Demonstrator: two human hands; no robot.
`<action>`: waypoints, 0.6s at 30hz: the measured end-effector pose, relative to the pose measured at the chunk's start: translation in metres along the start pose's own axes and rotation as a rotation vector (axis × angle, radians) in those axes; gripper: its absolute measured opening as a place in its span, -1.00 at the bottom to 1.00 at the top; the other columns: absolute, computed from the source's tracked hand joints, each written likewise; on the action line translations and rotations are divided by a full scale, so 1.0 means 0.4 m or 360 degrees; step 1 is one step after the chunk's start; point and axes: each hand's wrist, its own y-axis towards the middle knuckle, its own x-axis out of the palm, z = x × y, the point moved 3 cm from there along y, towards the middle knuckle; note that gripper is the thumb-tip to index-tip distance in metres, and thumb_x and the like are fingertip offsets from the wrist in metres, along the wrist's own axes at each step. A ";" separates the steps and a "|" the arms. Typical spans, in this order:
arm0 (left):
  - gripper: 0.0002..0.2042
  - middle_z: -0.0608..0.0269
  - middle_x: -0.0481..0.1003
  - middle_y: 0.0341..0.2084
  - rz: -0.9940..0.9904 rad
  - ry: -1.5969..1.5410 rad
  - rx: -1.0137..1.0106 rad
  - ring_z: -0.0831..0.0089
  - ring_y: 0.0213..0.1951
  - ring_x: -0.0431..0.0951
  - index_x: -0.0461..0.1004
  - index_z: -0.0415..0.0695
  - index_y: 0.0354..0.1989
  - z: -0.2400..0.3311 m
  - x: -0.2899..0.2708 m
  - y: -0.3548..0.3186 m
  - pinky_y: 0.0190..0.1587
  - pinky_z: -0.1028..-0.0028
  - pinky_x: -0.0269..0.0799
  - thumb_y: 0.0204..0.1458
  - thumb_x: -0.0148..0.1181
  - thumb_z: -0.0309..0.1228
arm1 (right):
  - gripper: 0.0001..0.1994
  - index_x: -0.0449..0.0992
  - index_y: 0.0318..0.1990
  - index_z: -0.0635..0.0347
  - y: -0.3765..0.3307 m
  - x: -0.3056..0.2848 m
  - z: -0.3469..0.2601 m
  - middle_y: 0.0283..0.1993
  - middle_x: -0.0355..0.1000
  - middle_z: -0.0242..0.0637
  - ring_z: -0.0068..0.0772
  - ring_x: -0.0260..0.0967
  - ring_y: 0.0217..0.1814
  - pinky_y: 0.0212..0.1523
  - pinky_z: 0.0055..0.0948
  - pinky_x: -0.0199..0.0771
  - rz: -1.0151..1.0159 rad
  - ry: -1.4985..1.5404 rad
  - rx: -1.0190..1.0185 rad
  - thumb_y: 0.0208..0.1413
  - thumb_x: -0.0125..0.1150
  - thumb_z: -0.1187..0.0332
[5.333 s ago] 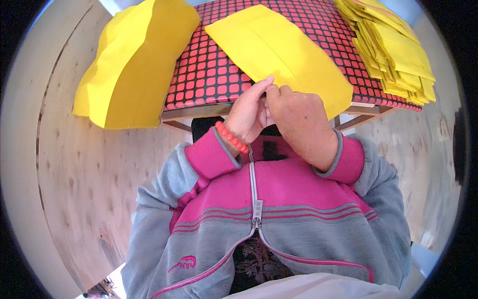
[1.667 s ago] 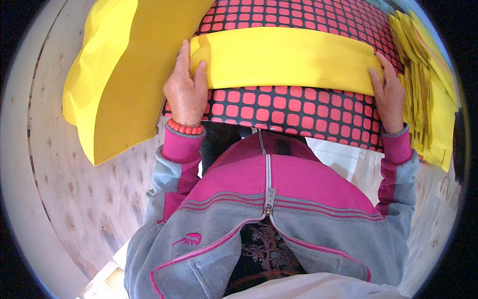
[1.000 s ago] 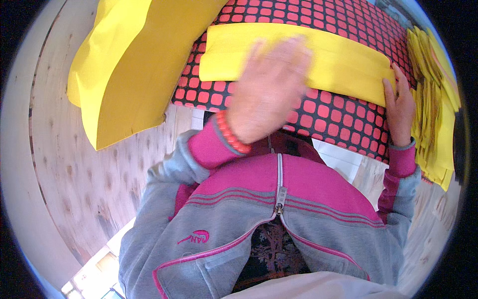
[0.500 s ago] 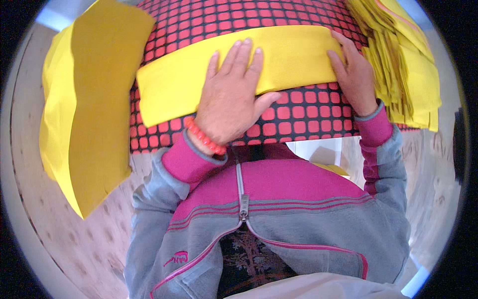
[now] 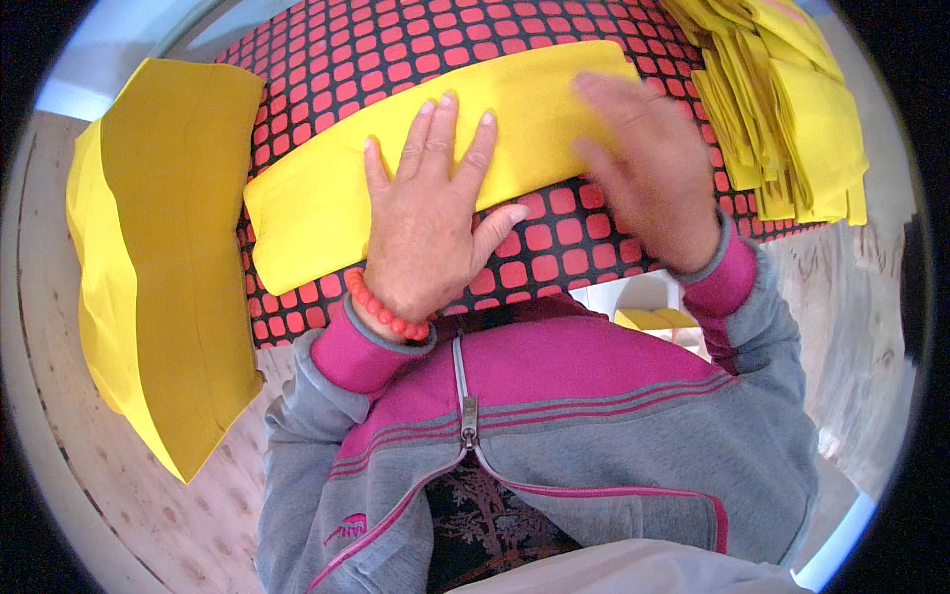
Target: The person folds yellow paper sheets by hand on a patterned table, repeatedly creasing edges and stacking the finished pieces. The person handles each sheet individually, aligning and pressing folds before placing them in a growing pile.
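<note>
Yellow folded sheet: a long, flat strip of yellow paper-like material lies across the red-and-black checked table cover, slanting from the near left edge up toward the far right.
Left hand: the left hand lies flat on the middle of the strip, palm down, fingers spread, gripping nothing; the thumb rests on the cover at the strip's near edge.
Bracelet: a string of orange-red beads circles the left wrist above a pink cuff.
Right hand: the right hand is blurred over the strip's right end, fingers stretched out; whether it presses or holds the sheet, I cannot tell.
Left stack: large yellow sheets hang over the cover's left edge.
Right stack: folded yellow pieces are piled at the far right corner.
Floor: pale wooden boards.
</note>
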 end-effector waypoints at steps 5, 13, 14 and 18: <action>-0.27 -0.13 0.09 0.43 0.0015 0.0006 -0.0017 -0.02 0.45 0.09 0.21 -0.03 0.43 0.000 0.003 0.003 0.31 -0.41 -0.09 0.15 0.14 0.07 | -0.57 0.51 0.04 0.21 -0.001 0.083 -0.112 0.13 0.46 -0.10 -0.03 0.46 0.15 0.12 -0.14 0.48 -0.0051 0.0375 -0.0196 -0.01 0.34 0.29; -0.37 -0.17 0.12 0.41 0.0051 -0.0006 0.0001 -0.04 0.43 0.12 0.23 0.03 0.43 0.005 -0.001 0.001 0.27 -0.44 -0.05 0.22 0.10 -0.01 | -0.65 0.50 -0.08 0.24 -0.038 0.053 -0.079 0.10 0.45 -0.08 -0.01 0.44 0.14 0.12 -0.12 0.46 -0.0115 0.0385 -0.0165 0.00 0.36 0.28; -0.38 -0.17 0.13 0.40 0.0033 0.0000 -0.0017 -0.04 0.43 0.13 0.24 0.02 0.42 0.006 -0.001 0.003 0.27 -0.44 -0.05 0.22 0.10 -0.01 | -0.65 0.50 -0.09 0.24 -0.042 0.049 -0.078 0.07 0.46 -0.09 -0.02 0.45 0.11 0.10 -0.13 0.46 -0.0127 0.0421 -0.0156 0.00 0.36 0.28; -0.41 -0.16 0.15 0.39 0.0050 0.0018 -0.0051 -0.04 0.41 0.16 0.28 0.01 0.40 0.010 -0.005 0.009 0.26 -0.45 -0.04 0.23 0.09 -0.03 | -0.67 0.51 -0.13 0.23 -0.051 0.044 -0.066 -0.04 0.50 -0.15 -0.06 0.48 0.00 0.03 -0.15 0.48 -0.0129 0.0416 0.0001 -0.02 0.38 0.28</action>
